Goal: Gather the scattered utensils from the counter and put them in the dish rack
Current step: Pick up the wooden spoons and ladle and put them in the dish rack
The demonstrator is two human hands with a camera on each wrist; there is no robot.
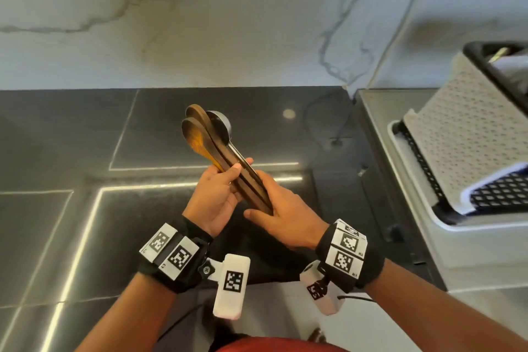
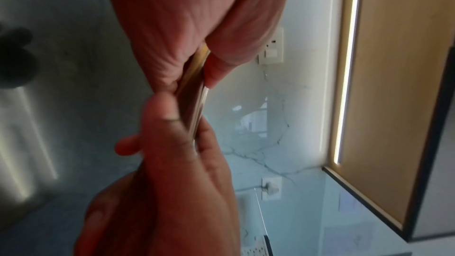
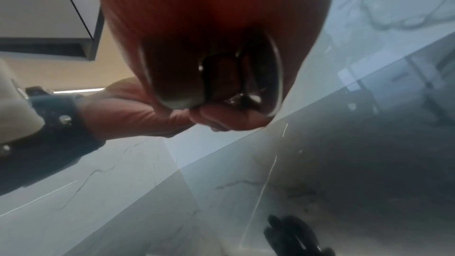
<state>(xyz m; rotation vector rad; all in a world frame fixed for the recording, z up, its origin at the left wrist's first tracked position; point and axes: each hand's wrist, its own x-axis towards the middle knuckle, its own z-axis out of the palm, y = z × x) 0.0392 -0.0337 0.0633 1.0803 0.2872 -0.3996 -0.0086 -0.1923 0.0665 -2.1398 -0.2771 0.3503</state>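
Left hand (image 1: pixel 215 199) pinching handles of bundled utensils (image 1: pixel 211 141) — two wooden spoons plus a metal spoon, bowls up and tilted left, held above dark counter (image 1: pixel 160 128) mid-area. Right hand (image 1: pixel 281 216) curled round the same handles lower down. Dish rack (image 1: pixel 457 134) at right edge — on the steel drainboard (image 1: pixel 380 128), well apart from bundle.

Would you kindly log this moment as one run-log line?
both hands hold spoon bundle | above counter | dish rack at right | not yet racked

Dark brown wooden spoons (image 1: pixel 200 134); silver metal spoon (image 1: pixel 221 126); glossy black counter (image 1: pixel 57 137); white perforated dish rack (image 1: pixel 463 134)
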